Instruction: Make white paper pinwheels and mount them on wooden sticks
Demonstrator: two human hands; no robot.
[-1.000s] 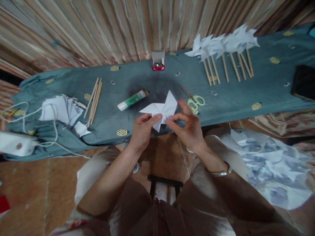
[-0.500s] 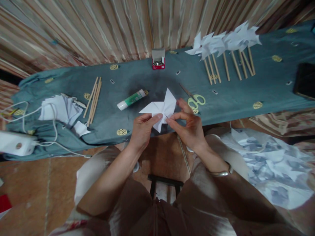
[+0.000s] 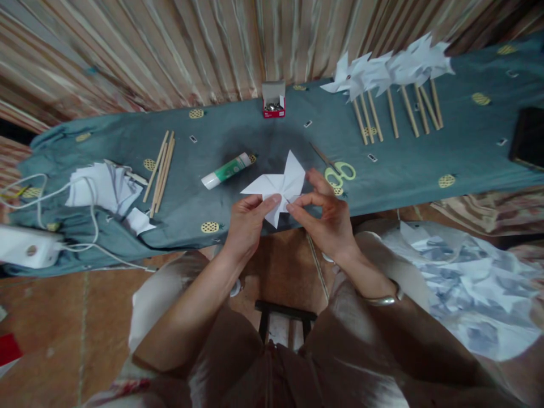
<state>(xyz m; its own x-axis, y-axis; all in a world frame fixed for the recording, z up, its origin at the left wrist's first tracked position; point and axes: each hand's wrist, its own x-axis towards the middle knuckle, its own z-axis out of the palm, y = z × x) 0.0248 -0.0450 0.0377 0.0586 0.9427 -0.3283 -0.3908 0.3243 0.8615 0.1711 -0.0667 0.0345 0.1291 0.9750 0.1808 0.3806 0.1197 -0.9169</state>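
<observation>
A white folded paper pinwheel is held over the near edge of a table covered in a blue-grey cloth. My left hand pinches its lower left part between thumb and fingers. My right hand is closed in a pinch at the pinwheel's centre, thumb and forefinger together; a thin pin seems to be between them, too small to be sure. A green-and-white glue stick lies just left of the pinwheel, and yellow-handled scissors lie just beyond my right hand.
Several finished pinwheels on wooden sticks lie at the far right. Bare wooden sticks, a stack of white paper, a white charger with cable sit left. A small red box of pins stands at the back. Paper scraps lie lower right.
Hands and pinwheel keep the same hold and place; only the view has drifted slightly.
</observation>
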